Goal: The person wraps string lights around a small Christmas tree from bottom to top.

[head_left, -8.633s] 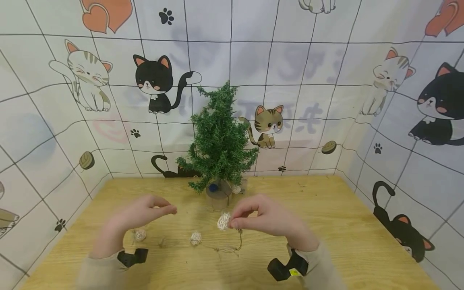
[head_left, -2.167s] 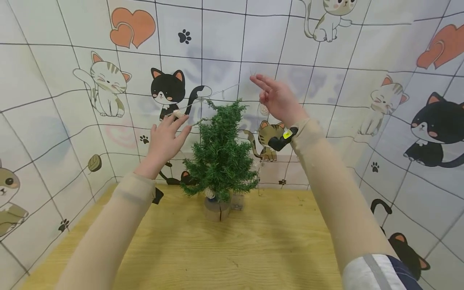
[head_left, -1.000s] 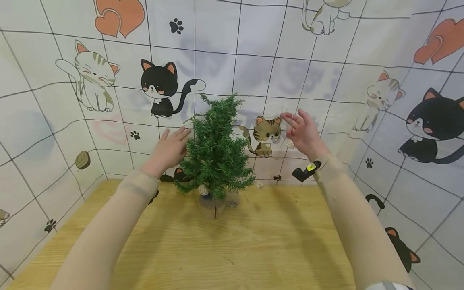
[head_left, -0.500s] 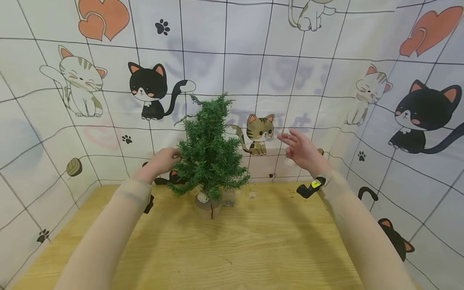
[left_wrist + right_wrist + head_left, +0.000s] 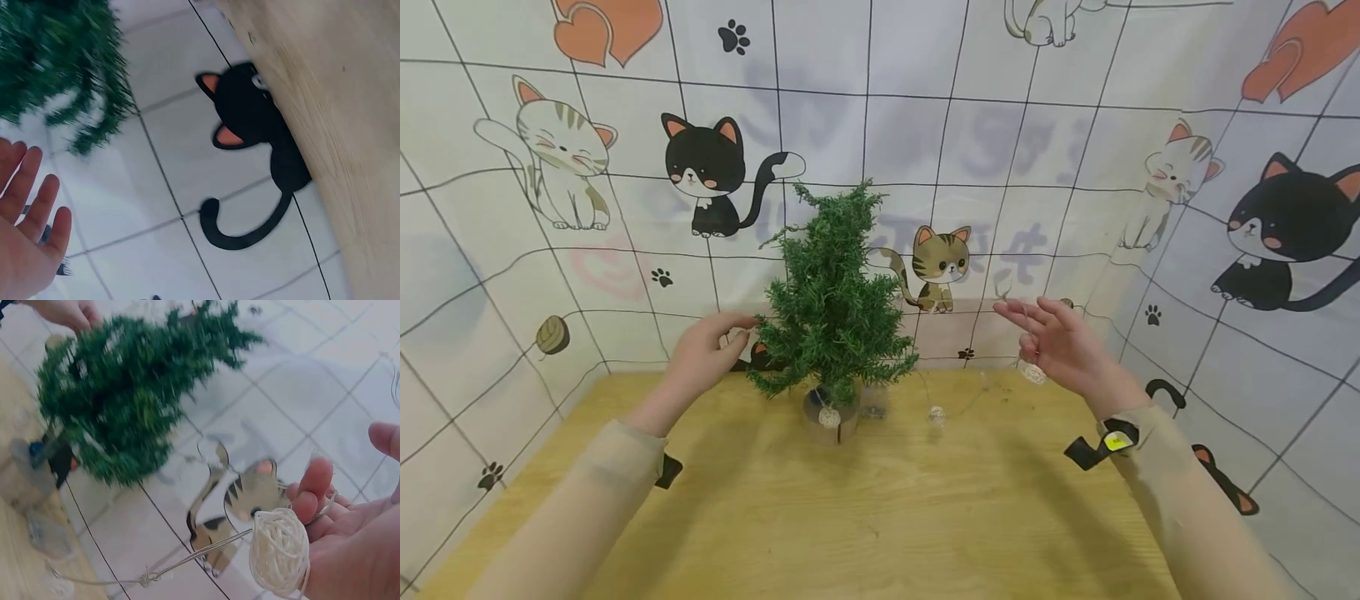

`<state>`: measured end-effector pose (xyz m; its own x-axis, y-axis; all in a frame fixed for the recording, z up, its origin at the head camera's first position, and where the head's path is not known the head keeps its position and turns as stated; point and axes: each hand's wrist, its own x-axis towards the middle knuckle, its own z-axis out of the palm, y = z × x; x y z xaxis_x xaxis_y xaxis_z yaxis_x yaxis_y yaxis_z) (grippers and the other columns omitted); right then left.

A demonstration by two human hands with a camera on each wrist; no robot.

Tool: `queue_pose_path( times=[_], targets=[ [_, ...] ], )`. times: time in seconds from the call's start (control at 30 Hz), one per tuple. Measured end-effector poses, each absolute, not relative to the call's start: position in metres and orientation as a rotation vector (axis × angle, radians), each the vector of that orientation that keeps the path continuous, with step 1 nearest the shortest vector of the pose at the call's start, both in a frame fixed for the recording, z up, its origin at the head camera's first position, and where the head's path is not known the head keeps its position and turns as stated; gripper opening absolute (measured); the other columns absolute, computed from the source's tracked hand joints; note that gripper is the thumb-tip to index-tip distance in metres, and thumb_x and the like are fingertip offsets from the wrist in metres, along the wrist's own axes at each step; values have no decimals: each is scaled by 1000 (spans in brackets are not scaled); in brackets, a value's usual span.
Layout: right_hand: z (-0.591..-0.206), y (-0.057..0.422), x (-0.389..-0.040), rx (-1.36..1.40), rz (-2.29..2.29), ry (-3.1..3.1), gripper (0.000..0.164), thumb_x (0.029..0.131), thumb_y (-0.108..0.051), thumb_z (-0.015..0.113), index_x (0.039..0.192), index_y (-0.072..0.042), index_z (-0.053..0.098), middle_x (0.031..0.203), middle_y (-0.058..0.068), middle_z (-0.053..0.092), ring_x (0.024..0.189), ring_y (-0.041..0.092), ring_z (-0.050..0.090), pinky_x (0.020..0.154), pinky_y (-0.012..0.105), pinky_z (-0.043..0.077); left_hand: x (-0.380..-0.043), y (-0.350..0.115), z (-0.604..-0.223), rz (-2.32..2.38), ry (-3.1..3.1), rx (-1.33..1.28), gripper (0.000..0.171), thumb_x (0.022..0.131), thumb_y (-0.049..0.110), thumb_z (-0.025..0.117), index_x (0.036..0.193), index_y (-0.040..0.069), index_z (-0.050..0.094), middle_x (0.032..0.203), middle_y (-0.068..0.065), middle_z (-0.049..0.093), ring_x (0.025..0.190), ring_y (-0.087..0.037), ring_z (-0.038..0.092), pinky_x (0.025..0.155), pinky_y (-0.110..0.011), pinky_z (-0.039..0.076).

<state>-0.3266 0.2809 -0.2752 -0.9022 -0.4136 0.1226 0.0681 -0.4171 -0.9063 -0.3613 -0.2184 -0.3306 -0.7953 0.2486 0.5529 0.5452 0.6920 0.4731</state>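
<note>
On the table (image 5: 880, 517), before a cat-print cloth (image 5: 917, 50), the tree (image 5: 831, 300) stands upright on its base (image 5: 813, 423). Off to its right, the right hand (image 5: 1071, 346) holds string (image 5: 200, 554) between its fingers, thumb apart, and a ball (image 5: 279, 553) hangs just below. The left hand (image 5: 703, 358) grasps nothing that shows: its loose fingers lie at the tree's left edge, and whether they touch it I cannot tell. One more ball (image 5: 936, 414) is near the tree's right, another ball (image 5: 829, 417) before the base.

That light hold seems the weak point: a slip between the fingers would drop the string. A knot (image 5: 147, 577) in it could snag on branches (image 5: 880, 364), and a hard pull might then tip the tree, whose base looks narrow.

Any string behind the tree is hidden, and much of the rest is too thin to follow. Whether the ball near the tree's right rests on the table or hangs is unclear; a blue thing (image 5: 817, 395) at the base is hard to name.
</note>
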Motion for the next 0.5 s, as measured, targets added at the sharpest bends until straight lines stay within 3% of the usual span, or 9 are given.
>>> queue_pose_path(
  times=[0.2, 0.33, 0.5],
  targets=[
    [-269, 272, -301, -599, -2321, 1334, 46, 108, -30, 23, 143, -1, 16, 145, 10, 47, 69, 14, 48, 68, 25, 45, -307, -196, -329, -845, -2243, -796, 16, 95, 7, 60, 105, 5, 72, 101, -7, 70, 91, -20, 62, 70, -39, 52],
    [-264, 261, -289, -640, -2294, 1289, 53, 108, -32, 21, 147, 0, 7, 149, 12, 41, 75, 16, 52, 73, 27, 47, -283, -157, -343, -707, -2185, -1074, 16, 89, 8, 67, 104, 6, 71, 103, -3, 68, 97, -18, 62, 84, -38, 51],
    [-260, 242, -280, -640, -2288, 1315, 61, 108, -31, 24, 151, -1, -6, 154, 15, 30, 93, 18, 57, 78, 28, 47, -273, -95, -371, -560, -2358, -1200, 42, 91, 25, 65, 131, 10, 60, 135, -4, 55, 126, -21, 48, 106, -37, 37]
  ],
)
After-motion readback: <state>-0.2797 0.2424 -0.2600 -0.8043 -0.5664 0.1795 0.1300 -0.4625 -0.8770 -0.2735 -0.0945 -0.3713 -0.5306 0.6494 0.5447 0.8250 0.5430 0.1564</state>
